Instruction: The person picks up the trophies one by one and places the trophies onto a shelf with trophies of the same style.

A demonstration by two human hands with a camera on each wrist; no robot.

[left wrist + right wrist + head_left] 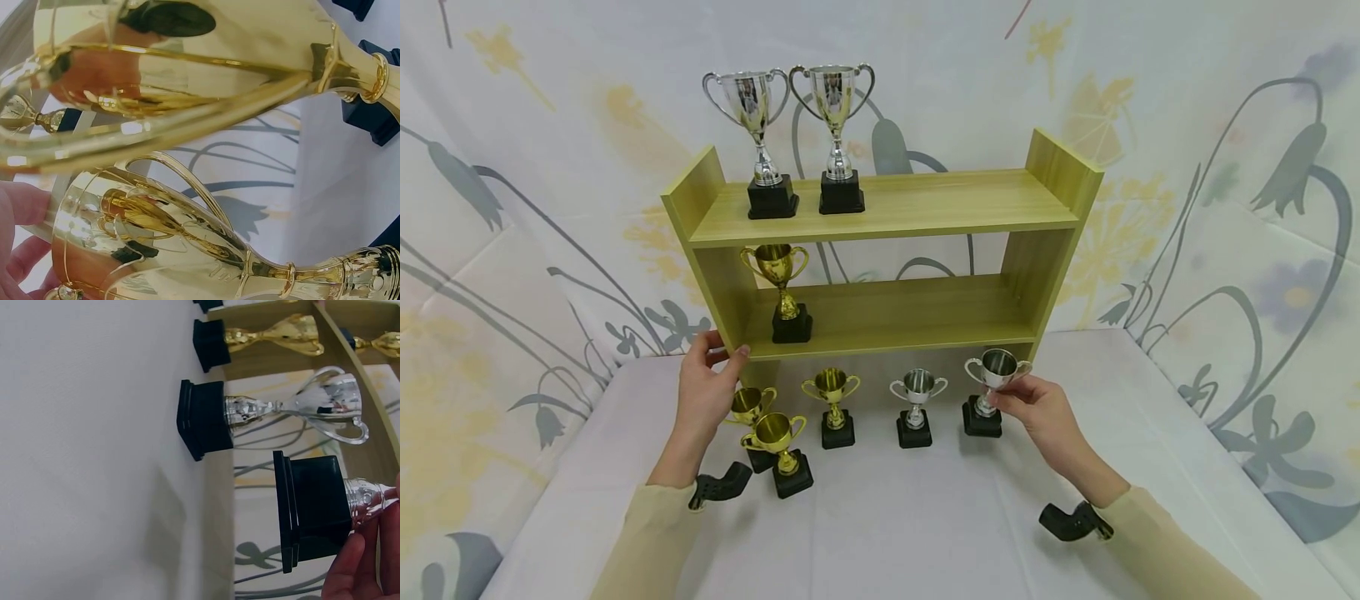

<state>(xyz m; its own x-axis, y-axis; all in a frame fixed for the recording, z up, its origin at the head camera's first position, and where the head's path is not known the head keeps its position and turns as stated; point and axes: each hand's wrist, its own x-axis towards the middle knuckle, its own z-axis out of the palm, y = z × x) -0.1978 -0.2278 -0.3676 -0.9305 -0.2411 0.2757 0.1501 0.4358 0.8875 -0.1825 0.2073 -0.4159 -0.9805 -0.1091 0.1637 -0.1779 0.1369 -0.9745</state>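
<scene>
My right hand (1047,421) pinches the stem of a small silver trophy cup (997,369). In the right wrist view its black base (315,509) hangs clear of the table. Left of it, another small silver trophy (917,387) stands upright on the table. My left hand (703,396) holds the lower left side panel of a two-tier wooden shelf (895,312), thumb at the front edge. Just beside that hand stand two small gold trophies, a rear one (748,402) partly hidden and a front one (775,433). A third gold trophy (832,387) stands farther right.
Two large silver trophies, a left one (751,100) and a right one (833,96), stand on the top tier. A gold trophy (777,265) is on the left of the middle tier. White cloth covers the table (910,525); a patterned curtain (1187,167) hangs behind.
</scene>
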